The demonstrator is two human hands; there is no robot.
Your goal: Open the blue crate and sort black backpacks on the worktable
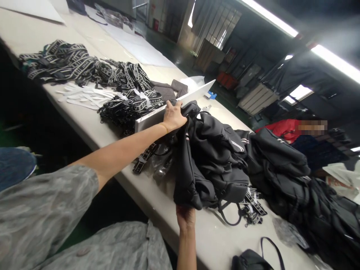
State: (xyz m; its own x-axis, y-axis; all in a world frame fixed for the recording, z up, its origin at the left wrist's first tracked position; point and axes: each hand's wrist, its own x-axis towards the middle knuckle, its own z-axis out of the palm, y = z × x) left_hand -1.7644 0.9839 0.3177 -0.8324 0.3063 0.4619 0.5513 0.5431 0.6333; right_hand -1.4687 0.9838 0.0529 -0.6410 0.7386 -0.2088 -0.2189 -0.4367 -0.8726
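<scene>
A black backpack (213,161) lies on the long pale table (118,135) in front of me. My left hand (173,117) reaches out to its far end, fingers closed over the bag's top edge, right beside a flat white board (180,104) that lies angled there. My right hand (185,217) grips the near bottom edge of the same backpack, its fingers tucked under the fabric. Both arms span the bag lengthwise.
Heaps of black-and-white printed straps (84,71) and white strips (84,98) cover the table's left part. More black backpacks (284,168) pile up at the right. A small black pouch (250,258) sits at the near edge. A person in red (284,129) is beyond the table.
</scene>
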